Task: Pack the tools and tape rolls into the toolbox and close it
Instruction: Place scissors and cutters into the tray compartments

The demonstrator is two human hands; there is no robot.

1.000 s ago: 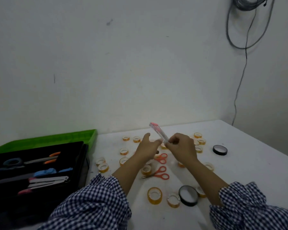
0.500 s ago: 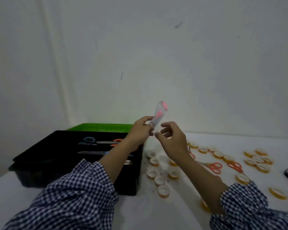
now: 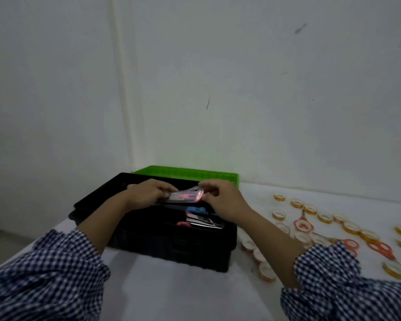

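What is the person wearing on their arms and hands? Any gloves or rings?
Both arms are in the same shirt. The left sleeve and right sleeve are dark blue and white in small checks, with puffy gathered cuffs that end partway up the forearm. The left hand and right hand are bare: no gloves, and no rings, watch or bracelet that I can see.

Two hands up: left hand [image 3: 148, 193], right hand [image 3: 222, 200]. Two checked sleeves [image 3: 56, 262]. One clear-cased pink tool [image 3: 185, 196]. One black toolbox [image 3: 171, 246] with one green lid [image 3: 185, 173]. Inside it I count one blue-handled piece [image 3: 195, 209] and one silvery tool [image 3: 203, 222]; anything more is too dark to count. One table [image 3: 171, 293]. Three orange scissors [image 3: 302, 224]. And the tape rolls [image 3: 351, 227]: I make it roughly seventeen, with the edge ones blurring together.
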